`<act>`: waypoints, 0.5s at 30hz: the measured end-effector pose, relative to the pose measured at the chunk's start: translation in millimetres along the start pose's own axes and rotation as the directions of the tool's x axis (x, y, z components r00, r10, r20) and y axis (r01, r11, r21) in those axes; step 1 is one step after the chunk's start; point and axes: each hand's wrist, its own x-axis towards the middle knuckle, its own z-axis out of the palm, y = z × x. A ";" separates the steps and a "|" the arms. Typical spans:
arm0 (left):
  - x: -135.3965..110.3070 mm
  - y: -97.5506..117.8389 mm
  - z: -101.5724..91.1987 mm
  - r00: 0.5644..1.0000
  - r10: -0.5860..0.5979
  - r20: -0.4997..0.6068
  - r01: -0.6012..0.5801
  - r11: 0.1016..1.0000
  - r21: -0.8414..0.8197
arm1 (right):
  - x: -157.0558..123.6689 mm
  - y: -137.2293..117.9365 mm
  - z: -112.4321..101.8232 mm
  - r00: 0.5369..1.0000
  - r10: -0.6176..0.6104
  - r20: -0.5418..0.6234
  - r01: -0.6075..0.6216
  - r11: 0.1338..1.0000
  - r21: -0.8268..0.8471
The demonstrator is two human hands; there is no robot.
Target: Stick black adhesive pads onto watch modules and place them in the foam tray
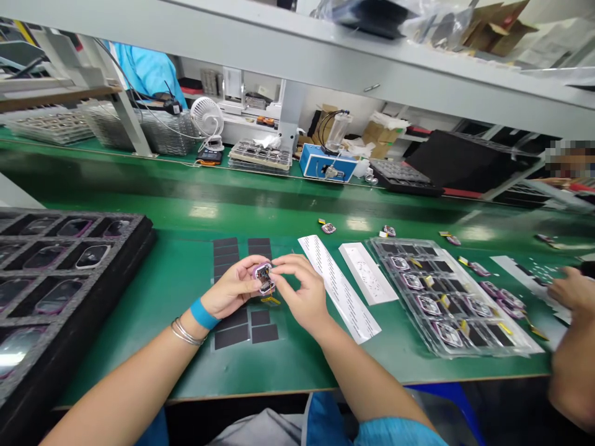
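Note:
My left hand (237, 284) is closed around the edge of a small purple-rimmed watch case (264, 279), its open inside with circuit parts turned up towards me. My right hand (301, 288) is at the right side of the case, thumb and fingertips pinched at its edge. Whether a small part sits between those fingertips is hidden. Below the case hangs a yellow flexible tab (270, 301). Under and behind my hands lie dark rectangular pads (231, 337) on clear backing sheets.
A strip of printed labels (341, 291) and a white tray of tiny pieces (368, 272) lie to the right. Beyond is a clear tray of watch cases (446, 310); a co-worker's hand (574, 290) is at far right. A black foam tray (69, 260) fills the left. A shelf (260, 37) hangs overhead.

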 end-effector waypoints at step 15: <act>1.7 -5.6 -3.4 0.998 -0.049 0.038 0.046 0.996 0.075 | -4.0 1.1 6.6 0.998 -0.044 0.050 0.049 0.993 -0.107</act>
